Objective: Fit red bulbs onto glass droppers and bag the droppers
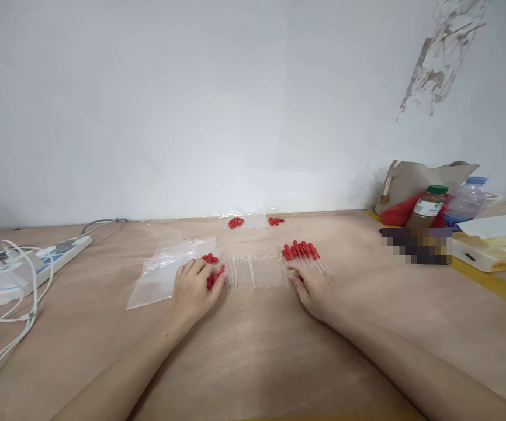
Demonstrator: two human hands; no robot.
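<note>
A row of clear thin tubes (255, 272) lies side by side on the table between my hands. At its left end, my left hand (195, 288) has its fingers curled, with a red rubber bulb (222, 269) upright at the fingertips. More red bulbs (210, 258) lie just beyond and beneath those fingers. My right hand (312, 286) is closed at the right end of the row, thumb and forefinger together; what they hold, if anything, is too small to make out. Beyond it sits a bunch of tubes capped with red bulbs (301, 250), partly hidden by the hand.
A clear plastic bag (165, 272) lies flat under and beside my left hand. Two small groups of red bulbs (236, 222) rest near the wall. At left are a power strip (66, 254) and white cables (34, 292); at right, bottles (428, 207) and a grey bag (423, 178).
</note>
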